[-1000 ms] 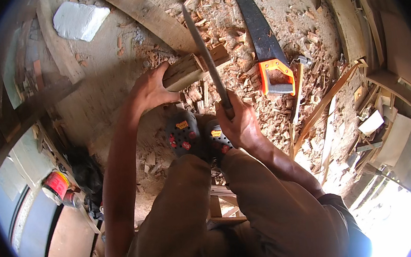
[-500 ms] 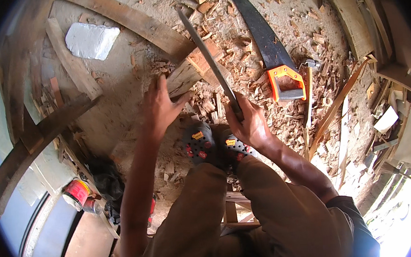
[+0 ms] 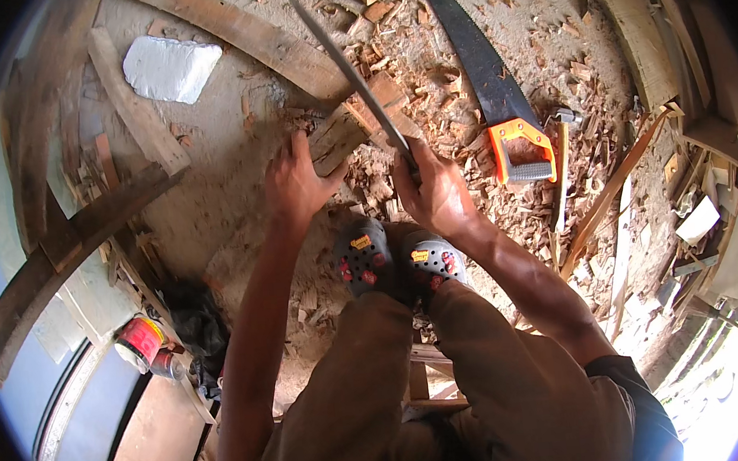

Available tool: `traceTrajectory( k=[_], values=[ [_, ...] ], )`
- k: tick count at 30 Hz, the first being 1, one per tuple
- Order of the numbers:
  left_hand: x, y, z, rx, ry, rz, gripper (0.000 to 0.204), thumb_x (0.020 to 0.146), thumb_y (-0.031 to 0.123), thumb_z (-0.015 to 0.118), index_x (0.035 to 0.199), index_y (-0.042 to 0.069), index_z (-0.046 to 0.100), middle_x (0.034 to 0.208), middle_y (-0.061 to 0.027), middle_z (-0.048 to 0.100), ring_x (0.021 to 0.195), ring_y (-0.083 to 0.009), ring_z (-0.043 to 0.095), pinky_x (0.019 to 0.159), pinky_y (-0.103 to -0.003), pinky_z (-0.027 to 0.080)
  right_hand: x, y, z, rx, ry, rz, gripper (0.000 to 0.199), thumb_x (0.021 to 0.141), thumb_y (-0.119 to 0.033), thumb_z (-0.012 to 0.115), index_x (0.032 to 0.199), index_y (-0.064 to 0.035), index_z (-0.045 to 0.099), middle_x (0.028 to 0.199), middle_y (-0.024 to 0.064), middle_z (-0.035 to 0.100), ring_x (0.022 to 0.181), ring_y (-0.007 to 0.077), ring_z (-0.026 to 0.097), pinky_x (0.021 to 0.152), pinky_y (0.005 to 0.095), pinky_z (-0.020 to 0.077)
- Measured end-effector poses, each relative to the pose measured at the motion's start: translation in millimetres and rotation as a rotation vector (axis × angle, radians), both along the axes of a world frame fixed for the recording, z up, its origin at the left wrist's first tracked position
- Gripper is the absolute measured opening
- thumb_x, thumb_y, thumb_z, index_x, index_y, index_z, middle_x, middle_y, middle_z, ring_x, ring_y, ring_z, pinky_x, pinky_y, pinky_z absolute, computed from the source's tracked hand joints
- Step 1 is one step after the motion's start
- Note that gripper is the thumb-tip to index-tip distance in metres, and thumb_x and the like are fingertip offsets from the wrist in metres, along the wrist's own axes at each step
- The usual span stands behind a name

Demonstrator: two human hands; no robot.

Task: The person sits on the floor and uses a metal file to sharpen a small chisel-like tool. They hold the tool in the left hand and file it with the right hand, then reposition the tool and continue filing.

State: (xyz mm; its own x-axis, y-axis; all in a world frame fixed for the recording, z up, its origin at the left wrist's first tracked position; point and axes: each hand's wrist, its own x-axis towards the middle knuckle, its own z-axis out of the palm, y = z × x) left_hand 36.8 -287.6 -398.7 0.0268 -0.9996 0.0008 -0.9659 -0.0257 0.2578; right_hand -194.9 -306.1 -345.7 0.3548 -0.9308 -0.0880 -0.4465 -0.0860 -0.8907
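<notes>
In my right hand (image 3: 437, 189) is the handle end of a machete (image 3: 350, 72), its long narrow blade slanting up and to the left. The blade passes over a short wooden block (image 3: 338, 140) with a pale, freshly cut face. My left hand (image 3: 296, 184) grips the block's near left end between thumb and fingers; some of the fingers are hidden. Under the block's far end lies another piece of wood (image 3: 388, 90). Whether the blade touches the block I cannot tell.
Right of the block lies a handsaw (image 3: 489, 78) with an orange handle, beside a hammer (image 3: 563, 141). Wood chips cover the ground. A curved plank (image 3: 241, 37) and a white block (image 3: 172, 68) lie far left. My clogs (image 3: 362, 257) are close below the hands.
The machete has tilted slightly further left, and my right hand has shifted a little left and up. My left hand stays at the wooden block. The whole view has shifted slightly.
</notes>
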Motion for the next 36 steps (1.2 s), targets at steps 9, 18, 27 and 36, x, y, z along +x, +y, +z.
traceTrajectory(
  k=[9,18,27,36],
  values=[
    [1,4,-2,0.07,0.018,0.009,0.069,0.075,0.054,0.079,0.112,0.003,0.05,0.096,-0.0189,0.062,0.089,-0.0389,0.066,0.073,-0.047,0.055,-8,8,-23,-0.143,0.095,0.084,0.028,0.092,-0.003,0.059,0.115,0.0104,0.052,0.076,0.024,0.063,0.058,0.0383,0.065,0.051,0.0466,0.0509],
    [1,2,-1,0.086,0.014,0.011,0.07,0.075,0.053,0.079,0.115,0.003,0.051,0.101,-0.0205,0.064,0.088,-0.0393,0.067,0.076,-0.047,0.056,-11,19,-39,-0.152,0.241,0.129,0.029,0.091,-0.006,0.058,0.119,0.0034,0.055,0.082,0.0237,0.064,0.064,0.0384,0.065,0.055,0.046,0.0538],
    [-2,-1,6,0.12,0.012,0.015,0.068,0.075,0.052,0.079,0.113,0.003,0.051,0.099,-0.0195,0.064,0.088,-0.0392,0.067,0.075,-0.047,0.056,-16,33,-41,-0.009,0.396,0.191,0.032,0.093,-0.008,0.056,0.121,0.0068,0.05,0.082,0.0253,0.063,0.069,0.0413,0.066,0.055,0.0486,0.0524],
    [-2,4,7,0.041,0.02,0.021,0.069,0.074,0.052,0.079,0.114,0.004,0.051,0.102,-0.0188,0.064,0.087,-0.0382,0.067,0.075,-0.047,0.056,-37,33,-24,0.449,0.143,0.026,0.05,0.087,-0.036,0.077,0.119,-0.0021,0.059,0.075,0.0095,0.063,0.066,0.0146,0.058,0.063,0.0361,0.0491]
  ],
)
